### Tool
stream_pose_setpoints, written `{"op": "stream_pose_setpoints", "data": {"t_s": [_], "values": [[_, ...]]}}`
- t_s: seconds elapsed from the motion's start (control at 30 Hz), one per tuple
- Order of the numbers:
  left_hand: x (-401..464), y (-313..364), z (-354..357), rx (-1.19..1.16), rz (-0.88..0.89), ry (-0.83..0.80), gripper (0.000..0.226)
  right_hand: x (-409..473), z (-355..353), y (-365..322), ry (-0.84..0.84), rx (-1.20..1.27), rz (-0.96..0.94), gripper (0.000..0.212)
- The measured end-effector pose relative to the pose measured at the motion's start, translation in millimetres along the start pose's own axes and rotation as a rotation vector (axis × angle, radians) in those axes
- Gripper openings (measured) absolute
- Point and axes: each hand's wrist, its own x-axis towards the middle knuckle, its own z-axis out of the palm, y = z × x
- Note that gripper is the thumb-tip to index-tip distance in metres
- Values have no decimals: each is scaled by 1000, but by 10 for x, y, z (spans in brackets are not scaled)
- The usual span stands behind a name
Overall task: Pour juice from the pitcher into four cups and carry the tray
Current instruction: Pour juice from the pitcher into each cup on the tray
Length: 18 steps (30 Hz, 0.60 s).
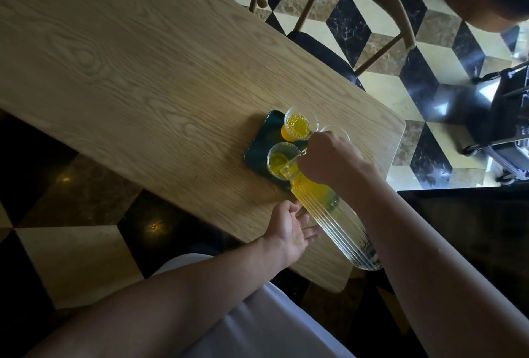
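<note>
Yellow juice in ribbed glass pitcher [329, 214] tipped into cup [282, 160] on dark green tray [259, 143] near worktop's right edge, right hand [326, 158] fingers clamped on pitcher neck, left hand [289, 231] fingers apart under pitcher, filled cup [299, 126] behind.

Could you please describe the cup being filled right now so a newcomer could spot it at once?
On the wooden table sits a dark green tray. The cup is the clear one at the tray's near corner, under the tilted pitcher. The cup behind it holds more juice.

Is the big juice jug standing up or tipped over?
Tipped: the pitcher slants, mouth down over a cup, juice pooled at its neck.
</note>
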Motion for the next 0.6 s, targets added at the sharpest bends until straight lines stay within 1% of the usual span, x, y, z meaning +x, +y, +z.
{"op": "stream_pose_setpoints", "data": {"t_s": [0.17,0.33,0.6], "values": [[-77,16,53,-30,-5,-33,63,1,-42,6,34,-25,21,10],[-163,24,95,-46,-10,-85,64,-7,-116,-6,49,-54,13,25],[-179,3,132,-68,0,-152,65,-3,-270,-31,9,-70,-20,19]]}}
